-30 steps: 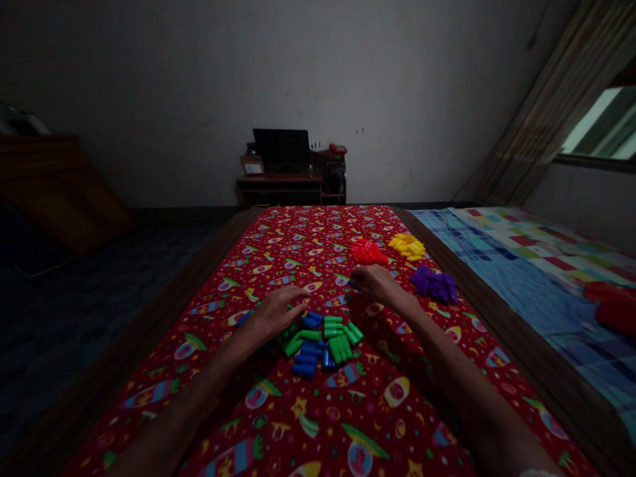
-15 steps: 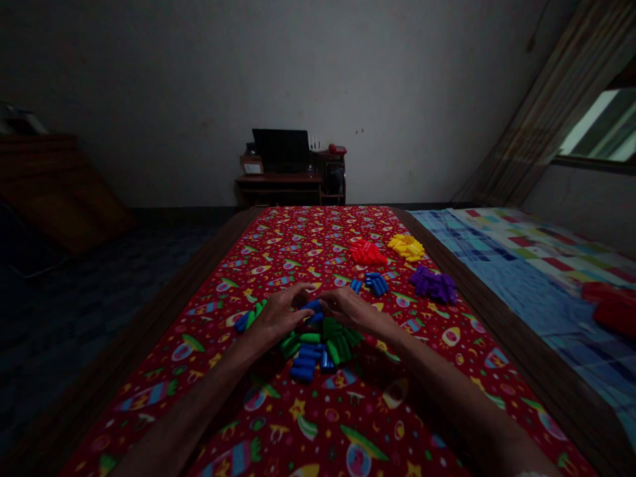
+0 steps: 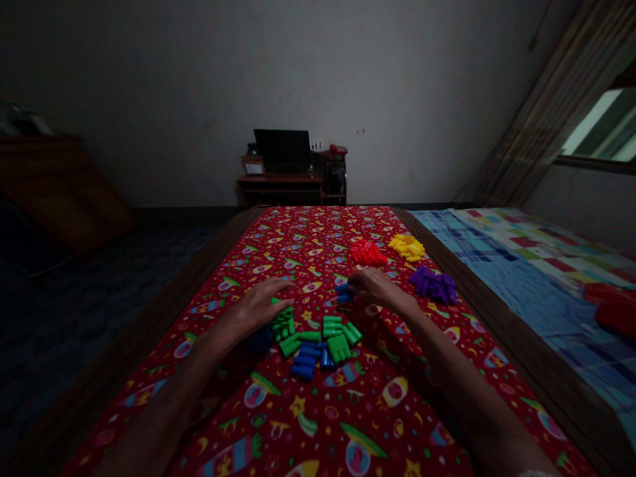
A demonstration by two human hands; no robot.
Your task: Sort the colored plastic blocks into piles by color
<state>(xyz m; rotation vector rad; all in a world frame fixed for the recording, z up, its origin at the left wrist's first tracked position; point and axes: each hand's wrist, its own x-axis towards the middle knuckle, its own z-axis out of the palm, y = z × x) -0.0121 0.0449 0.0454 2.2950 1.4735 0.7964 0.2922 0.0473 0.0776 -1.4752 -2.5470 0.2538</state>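
My left hand (image 3: 258, 306) hovers over the left side of the loose toy blocks, thumb and fingers apart, holding nothing that I can see. Just by its thumb is a group of green tube-shaped blocks (image 3: 283, 323), and dark blue blocks (image 3: 259, 339) lie partly shaded beneath the palm. My right hand (image 3: 375, 286) is farther right, its fingers curled down onto blue tube-shaped blocks (image 3: 342, 293); the hand hides part of that spot. Between my forearms lie more green blocks (image 3: 339, 347) and blue blocks (image 3: 304, 363).
A red block pile (image 3: 368, 253), a yellow pile (image 3: 406, 247) and a purple pile (image 3: 433, 285) sit along the table's right side. A red patterned cloth (image 3: 298, 430) covers the table. A bed (image 3: 497, 285) stands to the right; a monitor (image 3: 282, 150) is at the wall.
My hands have parted from the blue block they met over. The right hand moved right and away with blue blocks at its fingertips; the left drew back left and opened.
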